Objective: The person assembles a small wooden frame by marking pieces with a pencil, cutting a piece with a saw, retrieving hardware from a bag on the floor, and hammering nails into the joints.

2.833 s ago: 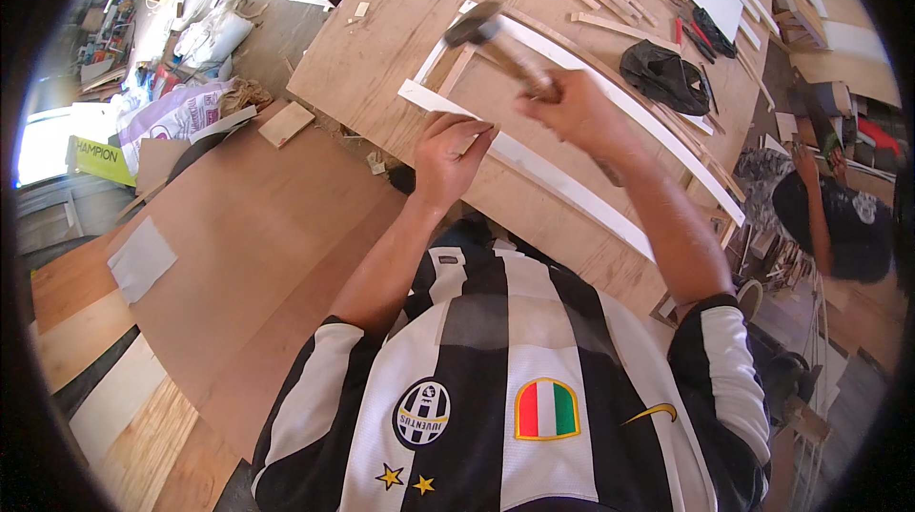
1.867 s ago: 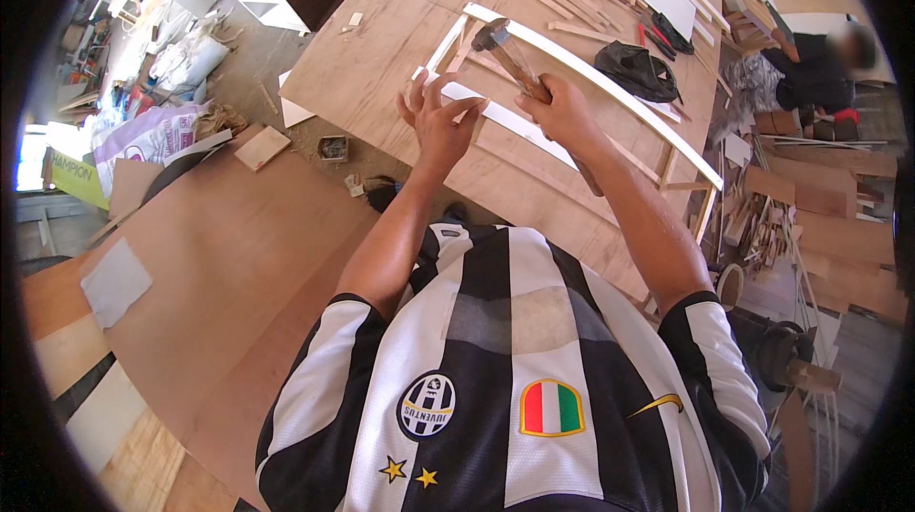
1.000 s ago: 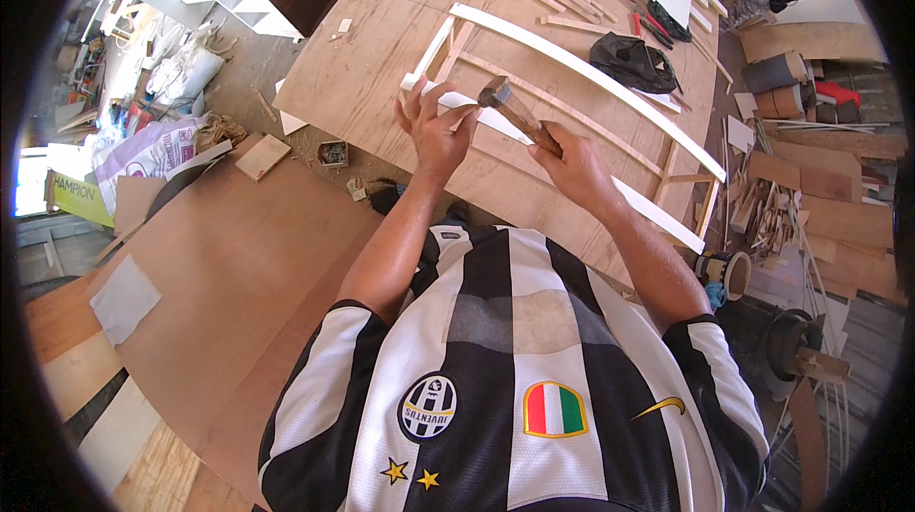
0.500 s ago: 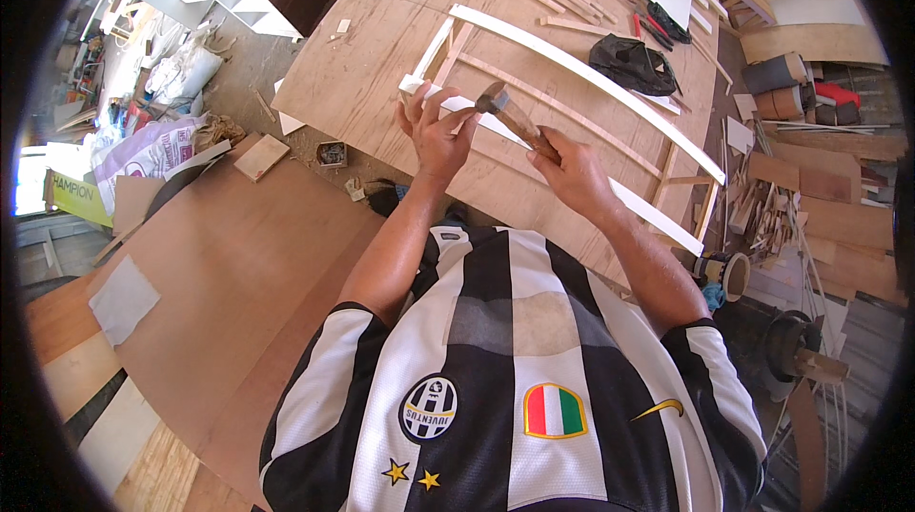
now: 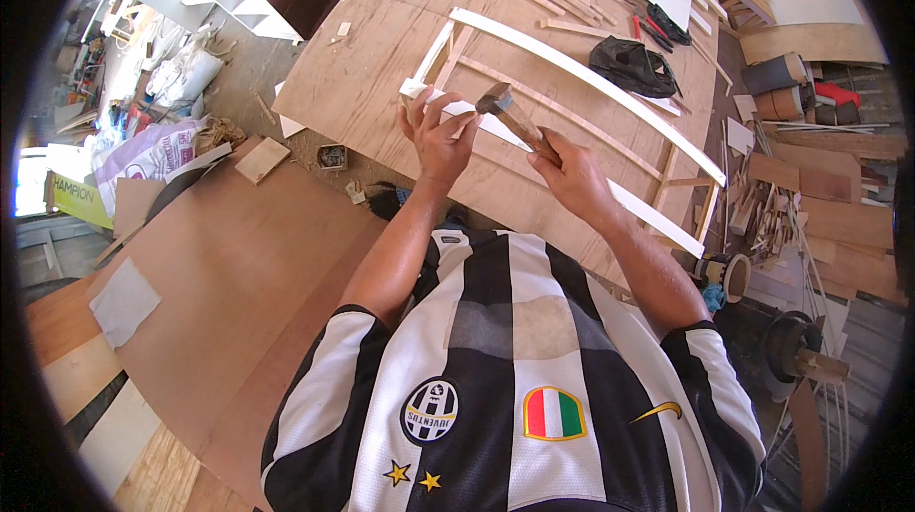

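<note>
Left hand (image 5: pixel 440 131) pinches the white-faced wooden frame (image 5: pixel 591 83) steady near the plywood worktop's (image 5: pixel 372 54) edge; right hand (image 5: pixel 572 174) grips the wooden-handled hammer (image 5: pixel 510 112) for striking.

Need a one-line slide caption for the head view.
Right hand holds a hammer over a white-edged wooden frame; left hand steadies its near rail.

bare plywood (image 5: pixel 381 64) left of frame (image 5: pixel 591 83): open | inside frame: narrow gaps between slats (image 5: pixel 572 116) | frame's near left corner: taken by left hand (image 5: pixel 438 131), hammer (image 5: pixel 510 116), right hand (image 5: pixel 572 174) | far right: black bag (image 5: pixel 631 66), pliers (image 5: pixel 658 30), loose strips block | right edge: scrap pile (image 5: pixel 782 207) crowds
</note>
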### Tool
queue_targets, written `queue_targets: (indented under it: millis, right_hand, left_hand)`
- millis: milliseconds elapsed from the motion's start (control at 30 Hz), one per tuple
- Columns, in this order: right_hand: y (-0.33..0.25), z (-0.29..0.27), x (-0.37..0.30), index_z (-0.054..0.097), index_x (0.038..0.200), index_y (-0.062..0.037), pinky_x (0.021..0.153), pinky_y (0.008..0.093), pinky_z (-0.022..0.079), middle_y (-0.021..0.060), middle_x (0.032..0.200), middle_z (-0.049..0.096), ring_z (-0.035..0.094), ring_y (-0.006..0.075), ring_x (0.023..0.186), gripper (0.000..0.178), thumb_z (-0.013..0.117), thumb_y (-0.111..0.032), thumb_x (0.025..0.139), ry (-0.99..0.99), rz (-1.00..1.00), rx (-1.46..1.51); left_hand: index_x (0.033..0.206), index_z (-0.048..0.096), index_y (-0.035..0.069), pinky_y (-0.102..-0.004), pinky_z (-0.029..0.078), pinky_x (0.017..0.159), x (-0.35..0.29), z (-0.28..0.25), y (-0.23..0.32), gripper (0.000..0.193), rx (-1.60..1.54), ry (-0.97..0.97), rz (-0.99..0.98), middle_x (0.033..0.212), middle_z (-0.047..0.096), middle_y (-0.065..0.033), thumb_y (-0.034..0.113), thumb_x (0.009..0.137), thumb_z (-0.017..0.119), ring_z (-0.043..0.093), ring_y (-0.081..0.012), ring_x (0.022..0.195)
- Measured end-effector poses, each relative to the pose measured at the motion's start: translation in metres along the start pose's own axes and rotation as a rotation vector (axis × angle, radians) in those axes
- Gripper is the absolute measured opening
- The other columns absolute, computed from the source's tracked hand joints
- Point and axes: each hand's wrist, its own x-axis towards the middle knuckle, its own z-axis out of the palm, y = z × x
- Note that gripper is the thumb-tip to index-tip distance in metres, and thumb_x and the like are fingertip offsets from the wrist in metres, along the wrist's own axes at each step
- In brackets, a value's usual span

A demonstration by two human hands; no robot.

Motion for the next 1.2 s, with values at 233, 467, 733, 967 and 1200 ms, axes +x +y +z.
queue_targets:
  millis: [233,467,733,967,1200]
  right_hand:
    - [-0.005,-0.001,-0.001,0.059,0.135,-0.0009,0.080,0.0482,0.056,0.0285,0.101,0.072,0.071,0.0456,0.096,0.045,0.069,-0.022,0.096,-0.006,-0.017,-0.039]
    - [-0.008,-0.003,0.001,0.060,0.135,-0.0017,0.082,0.0497,0.056,0.0275,0.104,0.072,0.071,0.0452,0.098,0.046,0.068,-0.023,0.096,0.004,-0.043,-0.081]
    - [-0.006,-0.003,0.002,0.059,0.134,0.0009,0.083,0.0494,0.056,0.0282,0.103,0.072,0.071,0.0452,0.098,0.046,0.068,-0.023,0.096,-0.009,-0.017,-0.055]
    - [-0.009,-0.007,0.000,0.061,0.132,-0.0004,0.080,0.0493,0.055,0.0292,0.102,0.071,0.070,0.0461,0.097,0.044,0.068,-0.024,0.096,-0.042,-0.014,-0.077]
    - [-0.008,-0.004,0.000,0.061,0.134,-0.0016,0.079,0.0509,0.055,0.0298,0.101,0.071,0.070,0.0472,0.094,0.044,0.068,-0.023,0.096,0.024,-0.055,-0.057]
  left_hand:
    - [0.081,0.081,0.028,-0.0566,0.014,0.119,-0.002,0.001,-0.003,0.009,-0.009,0.010,0.004,0.119,0.068,0.0121,0.025,0.076,0.089,0.043,-0.0251,0.139]
    - [0.082,0.081,0.027,-0.0559,0.014,0.119,-0.002,0.001,-0.001,0.010,0.001,0.006,-0.009,0.120,0.068,0.0119,0.025,0.076,0.089,0.043,-0.0250,0.140]
    - [0.081,0.081,0.027,-0.0553,0.013,0.120,-0.003,0.003,-0.002,0.009,-0.010,0.020,-0.003,0.120,0.069,0.0104,0.025,0.077,0.089,0.044,-0.0250,0.140]
    - [0.082,0.081,0.027,-0.0569,0.014,0.119,-0.003,0.002,-0.002,0.011,0.010,0.004,0.002,0.120,0.068,0.0105,0.024,0.076,0.089,0.044,-0.0251,0.140]
    - [0.085,0.082,0.028,-0.0558,0.016,0.118,-0.002,0.003,-0.004,0.014,0.029,0.015,0.031,0.122,0.068,0.0112,0.024,0.074,0.089,0.043,-0.0249,0.141]
